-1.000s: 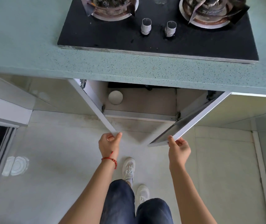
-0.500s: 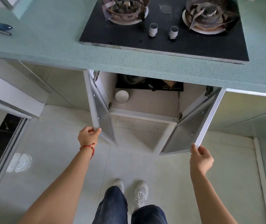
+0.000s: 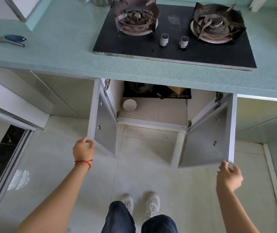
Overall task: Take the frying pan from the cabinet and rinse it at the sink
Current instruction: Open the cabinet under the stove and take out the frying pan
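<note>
Head view, looking down past the counter (image 3: 67,61) edge into the cabinet (image 3: 152,113) under the stove (image 3: 173,39). Both doors are swung wide.

Left hand (image 3: 83,149): fingers curled over the bottom corner of the left door (image 3: 103,130), pinching its edge. Right hand (image 3: 229,176): fingers half closed, fingertips touching the bottom corner of the right door (image 3: 208,140); contact looks light, can't confirm a firm hold.

Progress, my read: early. Cabinet is open, nothing taken out. Left to do: find and grab the pan, carry it to the sink, rinse it.

Frying pan: not clearly identifiable. At the back of the cabinet, just under the counter edge, sits a dark tray or mat (image 3: 157,94) with a round dark metal vessel (image 3: 140,87) on it and a short black stub (image 3: 160,96) in front that may be a handle. Could be the pan, could be a pot; the counter cuts off its top half. A tan box-like thing (image 3: 176,89) sits right of the vessel, also cropped. White round cap (image 3: 129,105) on the cabinet floor, in front of the tray.

Not in frame: the sink. Upper part of the cabinet interior is hidden by the counter overhang. Utensils (image 3: 8,40) on the counter well left of the stove are cut off by the frame edge, as are the items at top right.
</note>
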Available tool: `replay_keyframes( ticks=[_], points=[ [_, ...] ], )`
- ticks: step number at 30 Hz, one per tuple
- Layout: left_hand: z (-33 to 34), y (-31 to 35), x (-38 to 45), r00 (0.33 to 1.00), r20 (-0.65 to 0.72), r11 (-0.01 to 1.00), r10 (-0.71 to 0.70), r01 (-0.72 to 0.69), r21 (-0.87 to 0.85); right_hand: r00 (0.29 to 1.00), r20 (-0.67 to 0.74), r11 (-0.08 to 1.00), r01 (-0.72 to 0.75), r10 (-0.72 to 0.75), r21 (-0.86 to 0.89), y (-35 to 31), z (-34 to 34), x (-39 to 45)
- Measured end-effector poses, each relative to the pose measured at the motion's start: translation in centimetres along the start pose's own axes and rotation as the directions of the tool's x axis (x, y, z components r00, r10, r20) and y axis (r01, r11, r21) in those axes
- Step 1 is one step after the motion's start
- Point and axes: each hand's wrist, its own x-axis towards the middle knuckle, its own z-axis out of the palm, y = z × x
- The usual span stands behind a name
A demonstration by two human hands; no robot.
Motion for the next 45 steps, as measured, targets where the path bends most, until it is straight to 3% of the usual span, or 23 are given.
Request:
replay_keyframes(
  ticks=[3,5,7,10,13,17,25,31,38,42,44,45],
  points=[
    [0.5,0.2,-1.7,0.948,0.009,0.93,0.318,-0.314,0.19,0.998,0.047,0.995,0.038,-0.034,-0.094,-1.5,-0.1,-4.1],
    [0.7,1.9,-3.4,0.889,0.102,0.864,0.446,-0.457,0.21,0.975,0.167,0.97,0.174,-0.146,-0.167,-2.0,0.2,-6.5],
    [0.9,3.6,-4.8,0.807,0.242,0.781,0.539,-0.586,0.214,0.91,0.317,0.907,0.349,-0.268,-0.235,-1.9,0.7,-8.3],
    [1.2,5.6,-5.9,0.719,0.402,0.671,0.567,-0.686,0.28,0.776,0.489,0.706,0.599,-0.397,-0.377,-2.4,1.3,-9.4],
    [1.7,6.7,-6.2,0.688,0.492,0.62,0.533,-0.714,0.326,0.659,0.592,0.518,0.744,-0.464,-0.422,-3.3,1.9,-8.7],
    [3.2,8.4,-5.8,0.684,0.528,0.607,0.503,-0.714,0.347,0.563,0.643,0.364,0.826,-0.519,-0.429,-4.6,3.2,-6.8],
    [9.1,13.9,-4.5,0.712,0.469,0.627,0.523,-0.694,0.354,0.44,0.695,0.243,0.897,-0.568,-0.369,-7.7,7.2,-0.4],
    [13.2,15.3,-1.2,0.72,0.469,0.634,0.511,-0.685,0.359,0.425,0.67,0.255,0.904,-0.609,-0.342,-8.0,11.2,2.9],
    [22.1,12.9,5.2,0.703,0.495,0.611,0.511,-0.702,0.367,0.455,0.649,0.298,0.89,-0.61,-0.344,-4.7,20.3,7.2],
    [26.3,13.1,7.9,0.724,0.422,0.64,0.545,-0.685,0.349,0.451,0.616,0.307,0.892,-0.647,-0.331,-4.0,24.7,9.3],
    [34.0,9.5,11.2,0.713,0.39,0.598,0.582,-0.701,0.389,0.405,0.598,0.246,0.911,-0.691,-0.332,1.2,31.4,13.2],
    [34.6,10.0,11.8,0.703,0.411,0.598,0.58,-0.71,0.371,0.414,0.618,0.272,0.909,-0.668,-0.315,0.9,32.3,13.8]
  ],
)
